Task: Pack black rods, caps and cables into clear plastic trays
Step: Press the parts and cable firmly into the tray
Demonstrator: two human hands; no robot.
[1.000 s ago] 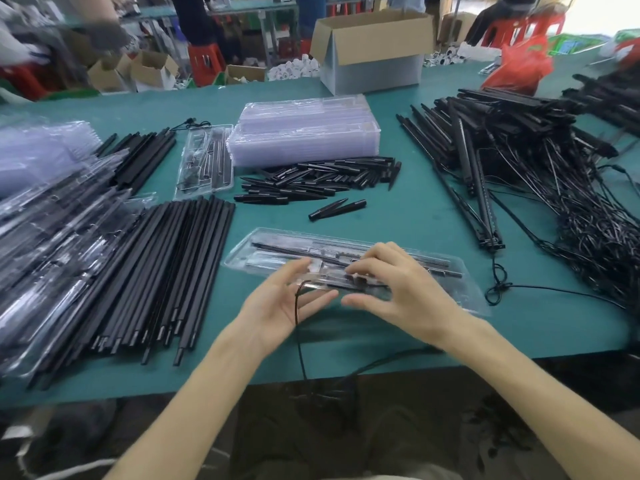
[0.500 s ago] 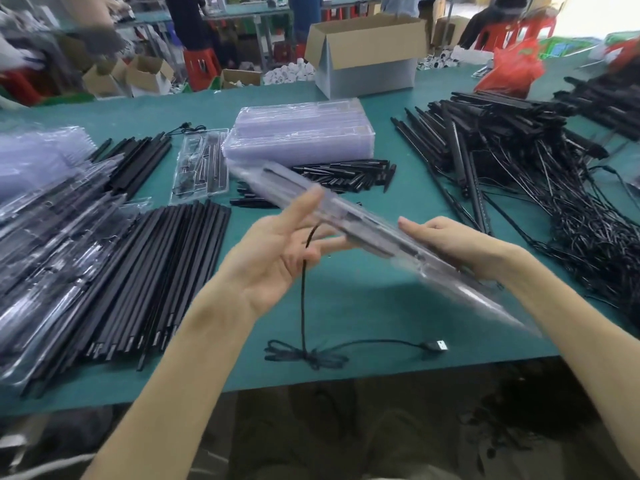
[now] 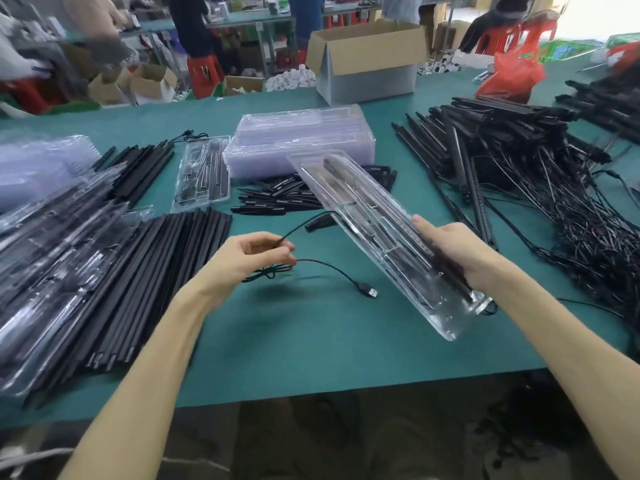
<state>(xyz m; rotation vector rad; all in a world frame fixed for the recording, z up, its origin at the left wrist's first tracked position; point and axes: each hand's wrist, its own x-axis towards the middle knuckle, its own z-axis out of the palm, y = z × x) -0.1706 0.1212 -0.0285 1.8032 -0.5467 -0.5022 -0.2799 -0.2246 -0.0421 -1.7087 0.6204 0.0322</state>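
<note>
Left hand (image 3: 242, 261) has let go of tray (image 3: 367, 233) since half second ago, now pinches only cable (image 3: 332, 268) above counter (image 3: 311, 341), plug (image 3: 369, 292) dangling. Right hand (image 3: 457, 254) clamps tray's near end, tilted, rods (image 3: 349, 188) inside. I'd level tray, bunch cable small before tucking in.

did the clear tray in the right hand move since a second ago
Yes. The clear tray lay flat on the table; now the right hand holds it lifted and tilted, its far end toward the stack of empty trays.
</note>
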